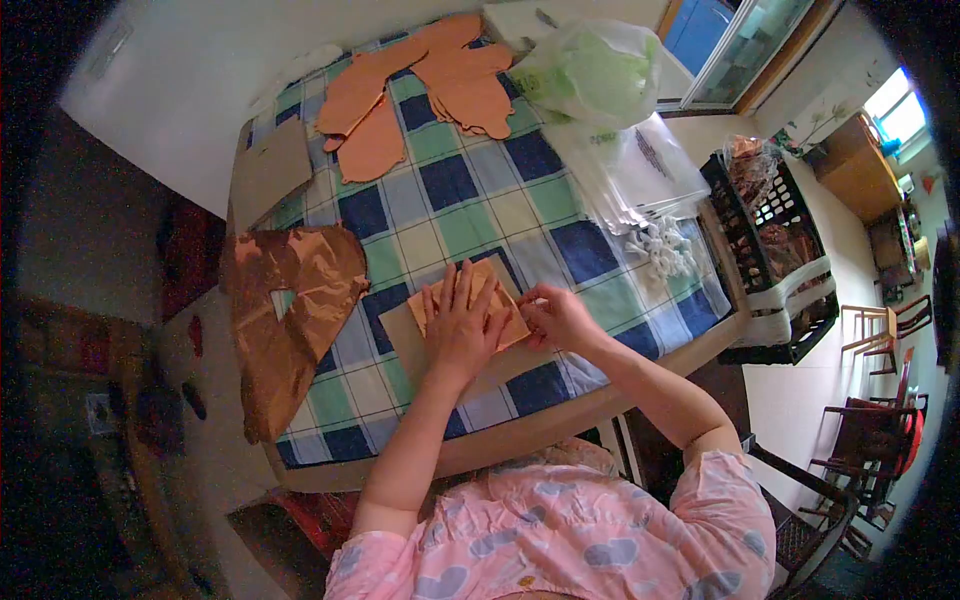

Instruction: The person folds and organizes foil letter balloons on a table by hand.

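Observation:
My left hand (462, 328) lies flat with fingers spread on a small orange foil-like piece (515, 332), pressing it against a flat cardboard sheet (402, 338). At the piece's right edge is my right hand (560, 318), its fingers closed in a pinch. What lies between those fingertips is too small to make out. Left of the cardboard, a crumpled copper-coloured sheet (300, 330) with a hole in it hangs partly over the table's edge.
A checked cloth (450, 190) covers the table. Several orange cut-out shapes (370, 150) lie at the far side, beside a cardboard panel (275, 175). Clear plastic sleeves (650, 170), a green-white bag (595, 75) and white ties (665, 250) are at right, near a black crate (800, 215).

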Available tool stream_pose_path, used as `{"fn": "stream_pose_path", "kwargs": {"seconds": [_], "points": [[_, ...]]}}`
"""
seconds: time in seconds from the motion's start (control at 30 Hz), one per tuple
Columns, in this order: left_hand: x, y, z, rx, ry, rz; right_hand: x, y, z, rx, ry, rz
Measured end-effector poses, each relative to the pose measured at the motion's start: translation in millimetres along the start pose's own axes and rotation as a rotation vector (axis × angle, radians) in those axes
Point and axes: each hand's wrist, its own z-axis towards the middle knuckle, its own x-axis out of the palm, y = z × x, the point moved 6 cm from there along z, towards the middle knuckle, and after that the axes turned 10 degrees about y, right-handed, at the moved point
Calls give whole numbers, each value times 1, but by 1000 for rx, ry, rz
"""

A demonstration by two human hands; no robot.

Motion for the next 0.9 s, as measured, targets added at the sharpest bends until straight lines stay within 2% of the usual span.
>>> {"fn": "stream_pose_path", "kwargs": {"seconds": [0.03,0.13,0.23,0.33,0.53,0.63,0.9], "points": [[0,0,0,5,-21,11,-1,-2,3,-7,13,10],[0,2,-1,5,-68,-27,-7,14,-2,-143,-38,-220],[-4,4,-1,37,-105,-67,-8,40,-21,-615,-126,-705],[-5,3,-1,54,-125,-86,-10,47,-35,-681,-111,-830],[-7,0,-2,50,-97,-55,-2,39,-28,-789,88,-1158],[-6,-1,-2,47,-86,-24,-3,35,-20,-836,190,-1255],[-6,-4,-2,27,-49,0,-4,36,-18,-869,257,-1373]]}}
